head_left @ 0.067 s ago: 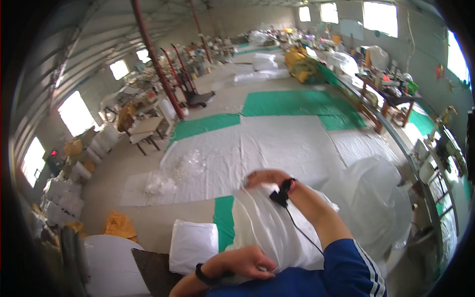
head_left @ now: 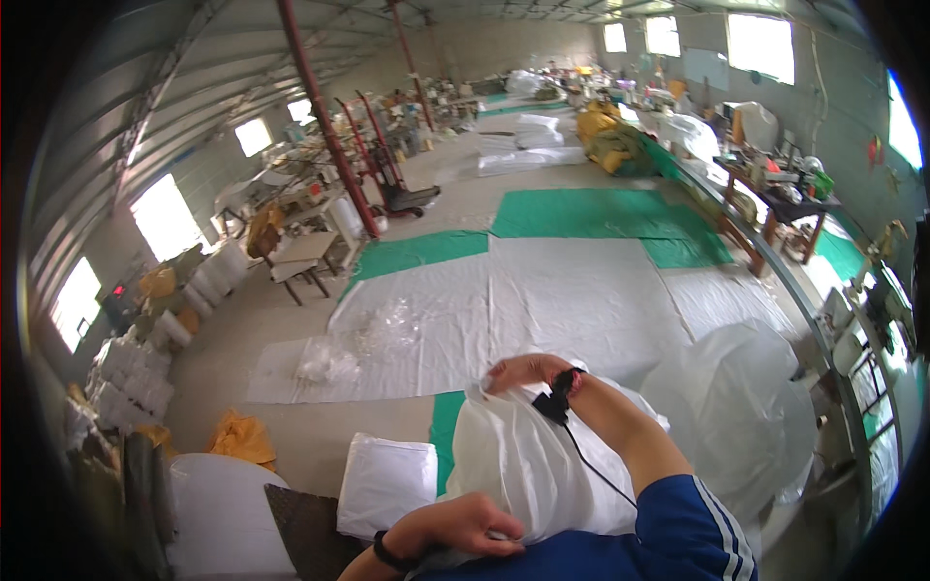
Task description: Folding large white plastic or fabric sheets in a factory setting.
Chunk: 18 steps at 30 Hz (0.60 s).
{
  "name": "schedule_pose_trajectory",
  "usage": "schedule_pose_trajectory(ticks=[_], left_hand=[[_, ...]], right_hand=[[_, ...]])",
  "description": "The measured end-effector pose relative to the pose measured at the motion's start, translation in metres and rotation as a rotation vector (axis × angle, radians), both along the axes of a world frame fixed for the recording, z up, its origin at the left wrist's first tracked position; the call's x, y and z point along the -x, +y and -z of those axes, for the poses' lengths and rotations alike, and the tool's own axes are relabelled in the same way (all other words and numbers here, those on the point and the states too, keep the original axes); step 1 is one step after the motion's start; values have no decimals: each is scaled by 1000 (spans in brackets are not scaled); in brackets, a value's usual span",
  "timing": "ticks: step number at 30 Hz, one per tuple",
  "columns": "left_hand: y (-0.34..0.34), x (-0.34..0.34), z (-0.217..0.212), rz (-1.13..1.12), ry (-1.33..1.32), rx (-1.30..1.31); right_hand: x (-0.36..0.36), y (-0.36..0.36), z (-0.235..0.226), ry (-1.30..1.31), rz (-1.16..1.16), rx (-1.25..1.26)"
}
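Observation:
A large, loosely folded white sheet (head_left: 518,450) of thin, slightly shiny material billows in front of my body. My right hand (head_left: 526,372) reaches over its far edge, fingers bent down and closed on the material. Close to my blue shirt, my left hand (head_left: 475,524) is closed at the sheet's near side; a pale bit shows at its fingers. Each wrist has a black band, and a black device with a cable sits on the right one. Left of the sheet lies a folded white bundle (head_left: 387,484).
White sheeting (head_left: 572,290) and green sheeting (head_left: 581,213) cover the floor ahead. Translucent plastic (head_left: 741,416) bulges at the right beside a metal rail (head_left: 765,254). A red post (head_left: 329,121), a red hand truck (head_left: 387,169) and a chair (head_left: 300,254) stand at the left.
The view has shifted slightly, moving the room right and down in the picture. The white sheet puffs out further left near my right hand, which was blurred before and is clearer now.

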State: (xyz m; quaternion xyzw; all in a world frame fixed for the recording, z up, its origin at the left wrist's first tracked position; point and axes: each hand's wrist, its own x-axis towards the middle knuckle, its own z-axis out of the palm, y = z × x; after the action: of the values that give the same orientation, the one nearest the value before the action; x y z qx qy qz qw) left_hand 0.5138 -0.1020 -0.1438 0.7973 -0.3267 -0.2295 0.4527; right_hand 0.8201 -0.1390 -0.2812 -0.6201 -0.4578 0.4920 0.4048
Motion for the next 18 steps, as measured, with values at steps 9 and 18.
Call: schedule_pose_trajectory(ticks=[9,18], left_hand=[[125,108,17,-1289,-74,-195],[152,105,13,-1228,-554,20]], right_hand=[[3,-26,-156,31,519,-495],[66,-90,-209,-127,569,-554]])
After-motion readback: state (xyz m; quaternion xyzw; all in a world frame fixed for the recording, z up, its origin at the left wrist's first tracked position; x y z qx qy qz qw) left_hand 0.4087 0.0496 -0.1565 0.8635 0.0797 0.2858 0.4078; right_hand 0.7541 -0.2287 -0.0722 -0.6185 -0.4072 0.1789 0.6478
